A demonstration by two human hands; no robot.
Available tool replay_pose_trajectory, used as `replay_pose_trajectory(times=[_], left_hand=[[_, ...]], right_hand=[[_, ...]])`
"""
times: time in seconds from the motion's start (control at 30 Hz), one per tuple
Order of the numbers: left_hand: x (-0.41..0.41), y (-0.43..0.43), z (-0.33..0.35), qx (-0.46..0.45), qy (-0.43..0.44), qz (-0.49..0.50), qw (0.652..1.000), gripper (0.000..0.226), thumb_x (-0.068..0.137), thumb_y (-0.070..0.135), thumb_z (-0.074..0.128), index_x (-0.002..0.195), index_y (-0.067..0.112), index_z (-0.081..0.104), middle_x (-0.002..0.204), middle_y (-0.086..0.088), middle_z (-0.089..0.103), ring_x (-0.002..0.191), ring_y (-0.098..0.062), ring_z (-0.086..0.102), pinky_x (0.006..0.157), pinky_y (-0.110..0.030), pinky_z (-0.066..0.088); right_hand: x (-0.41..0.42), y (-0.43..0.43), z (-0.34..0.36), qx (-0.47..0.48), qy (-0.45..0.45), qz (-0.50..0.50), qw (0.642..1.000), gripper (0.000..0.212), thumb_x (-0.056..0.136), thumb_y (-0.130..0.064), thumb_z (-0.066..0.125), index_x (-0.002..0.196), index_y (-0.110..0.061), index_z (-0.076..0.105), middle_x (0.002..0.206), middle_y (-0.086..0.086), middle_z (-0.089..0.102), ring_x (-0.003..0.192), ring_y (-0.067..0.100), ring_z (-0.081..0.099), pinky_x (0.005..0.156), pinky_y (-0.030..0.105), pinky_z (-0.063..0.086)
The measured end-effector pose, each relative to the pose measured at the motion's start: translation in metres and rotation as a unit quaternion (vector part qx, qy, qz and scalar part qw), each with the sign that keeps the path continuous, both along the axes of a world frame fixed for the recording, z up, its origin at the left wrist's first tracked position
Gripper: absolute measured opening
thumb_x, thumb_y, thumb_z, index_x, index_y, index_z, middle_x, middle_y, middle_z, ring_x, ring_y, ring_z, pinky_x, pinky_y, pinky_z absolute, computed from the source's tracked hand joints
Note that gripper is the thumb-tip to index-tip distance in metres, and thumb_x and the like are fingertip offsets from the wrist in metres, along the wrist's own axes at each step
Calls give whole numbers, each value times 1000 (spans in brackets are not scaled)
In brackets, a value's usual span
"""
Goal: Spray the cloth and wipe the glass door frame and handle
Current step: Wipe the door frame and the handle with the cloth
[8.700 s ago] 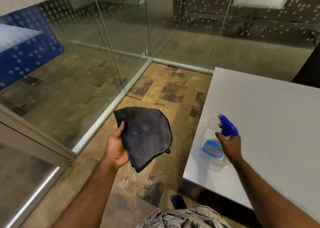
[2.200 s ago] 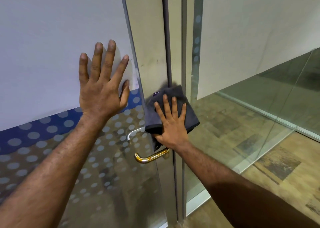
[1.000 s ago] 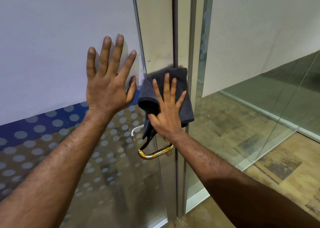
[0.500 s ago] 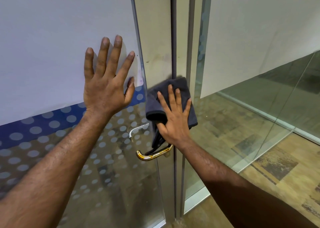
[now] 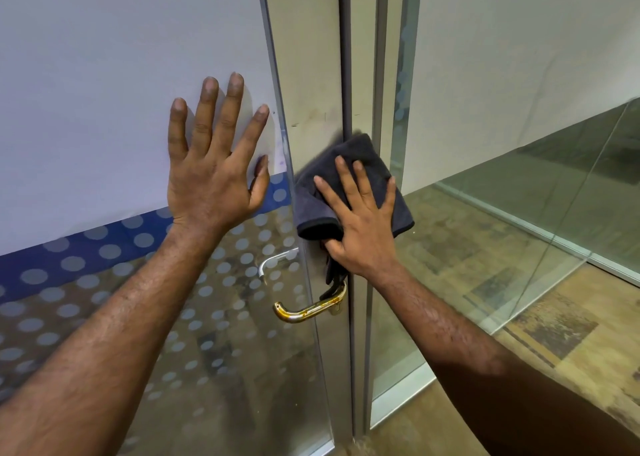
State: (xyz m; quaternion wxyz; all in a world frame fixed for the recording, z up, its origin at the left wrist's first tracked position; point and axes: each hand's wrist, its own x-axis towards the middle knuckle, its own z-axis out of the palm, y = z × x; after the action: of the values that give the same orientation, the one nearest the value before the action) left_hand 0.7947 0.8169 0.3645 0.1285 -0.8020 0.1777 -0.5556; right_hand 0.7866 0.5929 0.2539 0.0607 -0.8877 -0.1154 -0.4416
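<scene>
A folded dark grey cloth [image 5: 367, 159] lies flat against the beige metal door frame [image 5: 308, 74], just above the handle. My right hand [image 5: 360, 227] presses it there with straight, spread fingers. A corner of the cloth hangs down onto the brass lever handle [image 5: 304, 311]. My left hand [image 5: 214, 164] rests flat with spread fingers on the frosted glass door panel [image 5: 121, 74], left of the frame. The spray bottle is out of view.
A second, silver handle [image 5: 273, 261] shows through the glass behind the door. A fixed glass partition [image 5: 519, 213] runs off to the right, with patterned brown floor [image 5: 571, 344] beneath it. A blue dotted band [image 5: 104, 247] crosses the door glass.
My right hand and the cloth slid up the frame, then back down toward the handle. My left hand has stayed flat on the glass.
</scene>
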Motion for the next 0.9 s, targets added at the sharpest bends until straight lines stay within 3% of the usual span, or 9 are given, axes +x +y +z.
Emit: replay_pose_trajectory(times=[0.1,0.23,0.4,0.5,0.67,0.8,0.9], left_hand=[[0,0,-1,0,-1,0,1000,62,104,47,30,161,24,20,169,-14,9,154,-37,8,122,-53,-1],[1,-1,0,0,-11,2,1000,62,104,48,31,161,25,22,168,-13,10,154,-37,9,122,-50,-4],[4,-14,-7,-38,-24,0,999,65,102,51,37,161,26,24,166,-17,19,151,-41,18,121,-56,3],[7,-21,-14,-48,-30,4,998,66,102,53,38,161,27,22,165,-19,22,150,-42,22,122,-54,0],[10,-17,-16,-39,-31,12,999,70,102,59,36,162,26,19,164,-20,22,150,-43,22,120,-58,5],[9,-19,-17,-41,-23,18,999,71,102,60,35,162,25,18,165,-19,20,150,-43,21,120,-58,4],[9,-18,-16,-43,-26,18,999,70,103,59,34,162,25,18,165,-19,20,150,-43,21,120,-57,3]], right_hand=[[2,6,14,40,-5,1,999,96,67,-45,53,157,-35,20,168,4,7,154,23,-5,116,68,-3],[6,24,26,100,-8,50,994,91,75,-47,53,158,-29,18,168,8,2,154,29,-9,118,66,-6],[0,15,5,12,-7,67,998,83,84,-52,53,157,-30,22,168,8,5,155,29,-3,116,70,0],[-5,-6,-12,-21,9,22,1000,82,80,-51,54,156,-34,24,168,5,10,155,25,-1,114,72,2],[1,4,10,32,-2,7,999,97,68,-43,57,157,-31,21,168,6,9,154,26,-4,116,70,1],[13,28,29,94,-28,28,995,95,74,-49,56,158,-27,17,167,10,5,153,31,-10,117,67,-5],[12,31,15,59,-27,30,997,91,80,-54,56,158,-27,18,168,8,4,154,31,-6,118,66,-3]])
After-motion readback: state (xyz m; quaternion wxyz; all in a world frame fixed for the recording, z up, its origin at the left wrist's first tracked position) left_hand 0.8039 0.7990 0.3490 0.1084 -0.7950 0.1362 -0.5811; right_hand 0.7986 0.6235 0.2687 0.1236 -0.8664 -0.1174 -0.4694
